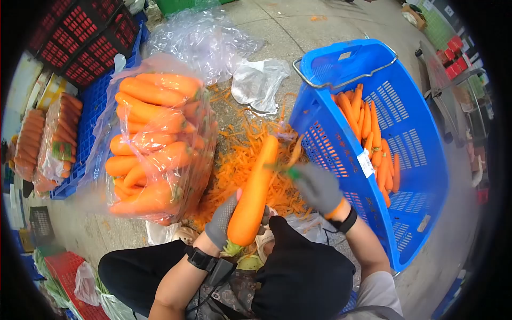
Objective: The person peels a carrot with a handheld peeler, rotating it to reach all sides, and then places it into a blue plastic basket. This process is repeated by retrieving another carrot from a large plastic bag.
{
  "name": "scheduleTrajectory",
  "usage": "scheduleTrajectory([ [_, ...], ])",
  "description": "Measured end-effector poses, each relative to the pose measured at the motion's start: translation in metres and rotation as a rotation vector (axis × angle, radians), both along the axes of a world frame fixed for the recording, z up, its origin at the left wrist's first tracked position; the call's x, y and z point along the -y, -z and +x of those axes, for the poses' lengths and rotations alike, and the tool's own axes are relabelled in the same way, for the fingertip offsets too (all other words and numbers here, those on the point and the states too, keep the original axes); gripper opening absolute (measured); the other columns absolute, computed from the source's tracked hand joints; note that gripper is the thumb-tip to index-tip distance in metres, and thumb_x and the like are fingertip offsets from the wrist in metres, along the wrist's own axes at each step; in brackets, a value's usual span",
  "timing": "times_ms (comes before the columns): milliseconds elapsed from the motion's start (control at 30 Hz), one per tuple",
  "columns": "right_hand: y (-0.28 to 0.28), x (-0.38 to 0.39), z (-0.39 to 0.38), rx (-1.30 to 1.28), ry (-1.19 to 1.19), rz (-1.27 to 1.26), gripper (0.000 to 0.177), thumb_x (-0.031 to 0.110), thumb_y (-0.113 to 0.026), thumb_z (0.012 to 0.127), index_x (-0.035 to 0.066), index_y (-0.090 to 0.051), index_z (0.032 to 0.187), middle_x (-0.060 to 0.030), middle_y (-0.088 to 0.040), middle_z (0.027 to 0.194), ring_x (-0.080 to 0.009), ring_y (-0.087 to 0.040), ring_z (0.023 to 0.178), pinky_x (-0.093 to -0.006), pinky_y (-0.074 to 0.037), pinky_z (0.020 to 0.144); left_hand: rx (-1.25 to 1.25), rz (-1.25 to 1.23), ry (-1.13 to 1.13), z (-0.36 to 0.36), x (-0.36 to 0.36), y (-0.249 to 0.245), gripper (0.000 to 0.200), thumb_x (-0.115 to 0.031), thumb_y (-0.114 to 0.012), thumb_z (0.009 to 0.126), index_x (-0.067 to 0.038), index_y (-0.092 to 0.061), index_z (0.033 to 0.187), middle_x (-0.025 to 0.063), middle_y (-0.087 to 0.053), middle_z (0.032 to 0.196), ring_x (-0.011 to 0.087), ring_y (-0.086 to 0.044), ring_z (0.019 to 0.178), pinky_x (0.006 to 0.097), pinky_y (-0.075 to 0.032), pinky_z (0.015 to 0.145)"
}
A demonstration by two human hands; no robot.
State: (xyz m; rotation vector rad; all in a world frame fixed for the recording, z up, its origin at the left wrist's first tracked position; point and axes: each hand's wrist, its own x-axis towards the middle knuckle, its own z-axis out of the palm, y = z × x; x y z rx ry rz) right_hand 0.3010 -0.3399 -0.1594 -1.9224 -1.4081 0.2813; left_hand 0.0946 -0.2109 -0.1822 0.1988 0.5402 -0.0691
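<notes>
Head view: carrot (253, 197) above peelings (234, 165) on concrete floor (298, 26)

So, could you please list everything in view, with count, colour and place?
held carrot: one, orange, centre
peeler: one, green-tipped, blurred, centre
peelings: pile, orange, ground under the hands
basket: one, blue, right
basket carrots: many, orange, inside basket
bagged carrots: one clear bag, orange, left
loose plastic: clear, top centre
crates: several, red, top left
left hand: grey glove, gripping held carrot
right hand: grey glove, on peeler
</notes>
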Motion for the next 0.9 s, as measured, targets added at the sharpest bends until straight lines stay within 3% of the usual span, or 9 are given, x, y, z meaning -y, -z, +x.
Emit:
scheduleTrajectory([
  [67,0.008,0.007,-0.003,0.087,-0.175,-0.100,0.021,0.019,-0.051,0.088,0.005,-0.056,0.103,-0.0169,-0.058,0.085,-0.0338,-0.058,0.077,-0.0387,-0.046,0.065,0.064,-0.136,0.058,0.000,0.002,-0.003,0.059,-0.053,-0.053,0.082,-0.005,-0.049,0.116,0.0160,-0.056,0.103,0.0268,-0.056,0.085,0.0367,-0.048,0.069],
  [133,0.021,-0.002,0.008,-0.009,0.184,-0.020,0.023,0.020,-0.052,0.087,0.005,-0.056,0.104,-0.0160,-0.059,0.084,-0.0340,-0.059,0.075,-0.0385,-0.047,0.064,0.059,-0.164,0.056,-0.002,0.005,0.002,0.059,-0.054,-0.053,0.083,-0.004,-0.049,0.115,0.0159,-0.056,0.101,0.0263,-0.057,0.083,0.0361,-0.049,0.069],
  [200,0.020,-0.005,0.030,-0.024,0.277,-0.040,0.024,0.020,-0.053,0.086,0.005,-0.056,0.105,-0.0158,-0.059,0.083,-0.0340,-0.059,0.074,-0.0384,-0.047,0.063,0.057,-0.175,0.044,0.000,0.007,-0.005,0.060,-0.054,-0.052,0.083,-0.003,-0.049,0.115,0.0158,-0.057,0.099,0.0258,-0.057,0.082,0.0356,-0.049,0.069],
  [233,0.020,-0.008,0.035,-0.041,0.360,-0.057,0.026,0.020,-0.055,0.085,0.005,-0.056,0.106,-0.0156,-0.059,0.082,-0.0340,-0.059,0.073,-0.0382,-0.047,0.063,-0.009,-0.021,0.013,0.006,0.007,-0.020,0.059,-0.054,-0.052,0.083,-0.002,-0.049,0.114,0.0158,-0.058,0.097,0.0259,-0.058,0.081,0.0370,-0.050,0.070],
  [267,0.007,-0.010,0.019,-0.045,0.327,0.075,0.027,0.019,-0.057,0.083,0.006,-0.056,0.107,-0.0151,-0.060,0.080,-0.0335,-0.059,0.075,-0.0389,-0.047,0.063,-0.082,0.130,-0.032,0.009,0.008,-0.028,0.059,-0.053,-0.051,0.084,-0.002,-0.050,0.113,0.0158,-0.058,0.095,0.0260,-0.059,0.081,0.0383,-0.050,0.071],
  [400,0.003,0.015,-0.021,0.039,-0.308,0.024,0.028,0.017,-0.063,0.078,0.011,-0.058,0.104,-0.0080,-0.059,0.085,-0.0273,-0.060,0.070,-0.0355,-0.048,0.058,-0.058,0.141,-0.127,0.015,-0.008,0.016,0.061,-0.056,-0.049,0.083,-0.002,-0.048,0.113,0.0165,-0.059,0.094,0.0280,-0.060,0.081,0.0414,-0.050,0.073],
  [767,0.013,0.003,-0.036,0.225,-0.543,0.102,0.030,0.015,-0.063,0.074,0.016,-0.057,0.103,-0.0009,-0.055,0.078,-0.0188,-0.057,0.065,-0.0301,-0.044,0.047,0.042,-0.018,-0.151,0.021,-0.014,0.003,0.060,-0.055,-0.050,0.084,-0.004,-0.047,0.116,0.0134,-0.056,0.088,0.0257,-0.055,0.077,0.0401,-0.048,0.068],
  [867,0.009,-0.006,-0.033,0.203,-0.429,0.098,0.028,0.014,-0.063,0.074,0.014,-0.057,0.101,-0.0023,-0.053,0.074,-0.0200,-0.056,0.064,-0.0317,-0.044,0.047,-0.028,-0.024,-0.223,0.021,-0.023,0.006,0.060,-0.055,-0.050,0.084,-0.004,-0.048,0.114,0.0123,-0.056,0.087,0.0252,-0.054,0.074,0.0394,-0.047,0.067],
  [900,0.012,-0.010,-0.031,0.193,-0.239,0.071,0.027,0.014,-0.063,0.074,0.013,-0.058,0.101,-0.0039,-0.054,0.074,-0.0209,-0.056,0.064,-0.0325,-0.044,0.048,-0.053,-0.020,-0.318,0.020,-0.026,0.010,0.060,-0.057,-0.049,0.083,-0.004,-0.049,0.112,0.0119,-0.056,0.085,0.0250,-0.054,0.072,0.0392,-0.047,0.066],
])
